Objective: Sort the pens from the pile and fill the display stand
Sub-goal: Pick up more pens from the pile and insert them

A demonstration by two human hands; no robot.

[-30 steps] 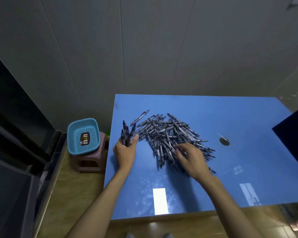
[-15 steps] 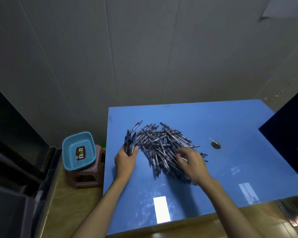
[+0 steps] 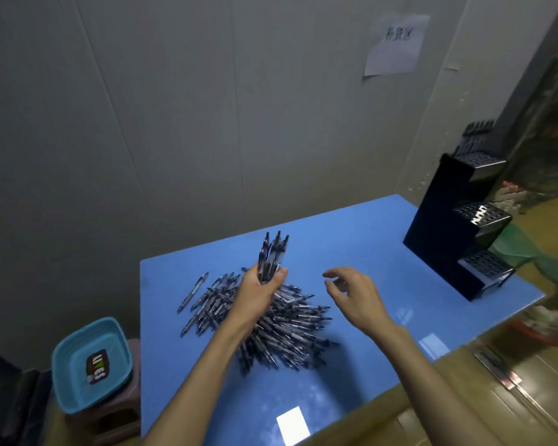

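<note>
A big pile of dark pens lies on the blue table. My left hand is raised above the pile and grips a bundle of pens that stands upright out of my fist. To the right of it my right hand hovers over the table with loosely spread fingers and holds nothing. The black stepped display stand stands at the table's far right edge; its three perforated tiers face right, and several pens stick up from the top tier.
A light blue plastic basket sits on a small stool left of the table. A grey panel wall with a paper notice runs behind the table. One pen lies apart at the pile's left edge.
My left hand has lifted its pen bundle off the table and moved right over the pile. My right hand has left the pile and hangs in the air. The view has swung right, showing the stand.
</note>
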